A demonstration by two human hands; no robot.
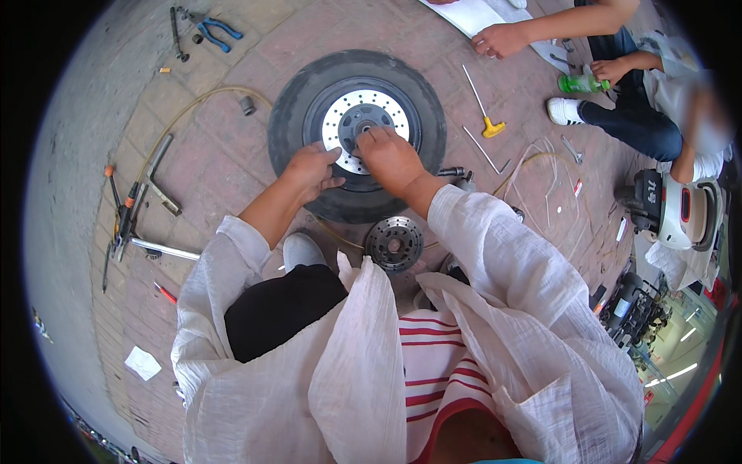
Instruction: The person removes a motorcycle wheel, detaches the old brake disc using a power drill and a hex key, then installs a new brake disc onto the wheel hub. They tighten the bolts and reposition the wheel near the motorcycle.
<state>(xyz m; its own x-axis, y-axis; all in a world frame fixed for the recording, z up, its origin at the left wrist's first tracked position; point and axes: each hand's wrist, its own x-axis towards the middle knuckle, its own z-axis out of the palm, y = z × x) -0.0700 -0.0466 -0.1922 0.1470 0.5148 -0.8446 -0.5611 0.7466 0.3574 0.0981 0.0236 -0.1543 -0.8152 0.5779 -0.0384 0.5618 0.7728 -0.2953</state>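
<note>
A wheel with a black tyre (287, 116) lies flat on the paving ahead of me. Fixed at its middle is a shiny drilled brake disc (396, 110) with a dark hub. My right hand (389, 158) is over the hub, its fingertips pinched together; what they hold, if anything, is hidden. At the disc's near left edge is my left hand (311, 170), thumb and fingers apart, with nothing seen in it. A second, darker brake disc (377, 246) lies on the ground between my feet and the tyre.
Blue-handled pliers (220, 32) lie far left, a socket (247, 105) and hose (202, 96) nearer. Tools (124, 220) spread along the left. On the right are a yellow-handled T-wrench (491, 126), a seated person holding a green bottle (581, 83), and another person's hand (501, 40).
</note>
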